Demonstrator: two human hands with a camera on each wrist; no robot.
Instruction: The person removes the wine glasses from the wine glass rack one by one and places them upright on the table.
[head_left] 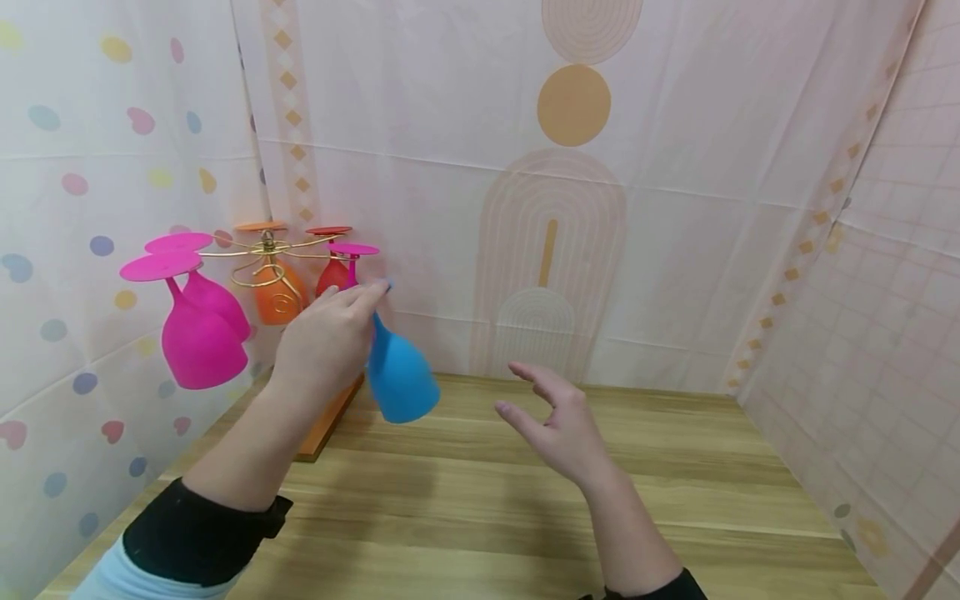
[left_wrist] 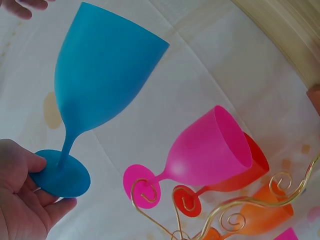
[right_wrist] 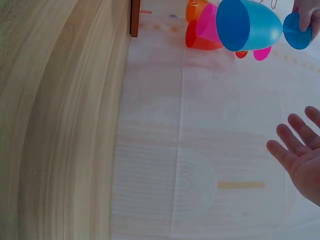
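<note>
Six stemmed goblets, asst. colours, logged as follows.

Qty 1, blue goblet (head_left: 402, 379): held clear of tabletop (head_left: 465, 500), just R of rack, upside down & tilted; gap to rack shown in left wrist view. Foot is pinched by L hand (head_left: 330, 337), thumb on stem side, fingers behind; bowl left free. Foot mostly hidden by hand in head view.

Qty 1, R hand (head_left: 562, 425): nothing held; thumb & fingers extended and spread, well apart from blue goblet, raised over tabletop.

Qty 1, gold wire rack (head_left: 268, 244): scrolled arms, w/ brown wooden base (head_left: 330, 421) set on tabletop, partly hidden by L forearm.

Qty 5, hung on rack, feet up, mouths down: orange goblet (head_left: 291, 285) at rear; red goblet (head_left: 332, 273) to its R; single pink goblet (left_wrist: 205, 150) beside red, nearest blue; pink pair (head_left: 202, 346) on L side, one partly covered by the other.

Misc.: black wristband (head_left: 202, 529) worn over pale blue sleeve (head_left: 157, 575), L arm. Bkgd: printed cloth (head_left: 435, 208) hung behind, dotted cloth (head_left: 75, 225) at L, grid-pattern cloth (head_left: 862, 333) at R.
</note>
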